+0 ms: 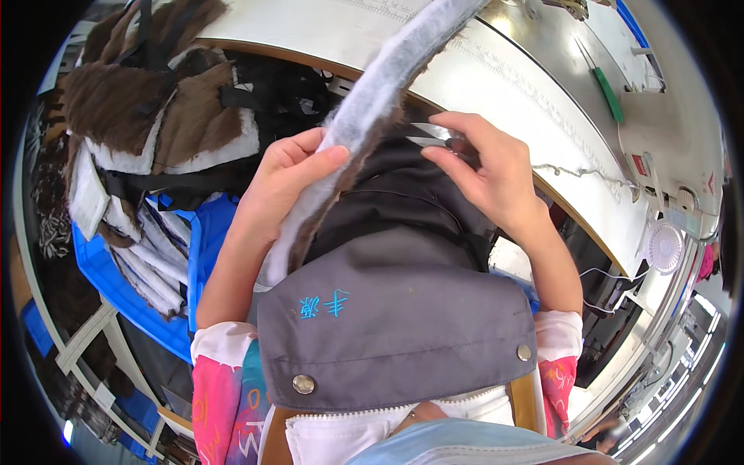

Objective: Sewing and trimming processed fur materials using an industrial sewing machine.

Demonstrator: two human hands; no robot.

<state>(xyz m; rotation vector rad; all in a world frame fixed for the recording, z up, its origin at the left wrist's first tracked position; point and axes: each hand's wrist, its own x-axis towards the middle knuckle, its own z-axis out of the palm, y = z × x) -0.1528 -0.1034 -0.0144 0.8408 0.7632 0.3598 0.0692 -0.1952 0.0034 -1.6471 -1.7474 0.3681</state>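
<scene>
A long strip of brown fur with a pale grey-white backing runs diagonally from the top down across my lap. My left hand grips it, thumb across the pale side. Just right of the strip my right hand holds small metal snips, their blades pointing left toward the strip, close to it. Beneath both hands lie dark cloth and a grey apron on my lap.
A white worktable spans the top, with green-handled tweezers, a sewing machine and a small white fan at right. Fur pieces pile at left above a blue bin holding strips. A person appears at lower right.
</scene>
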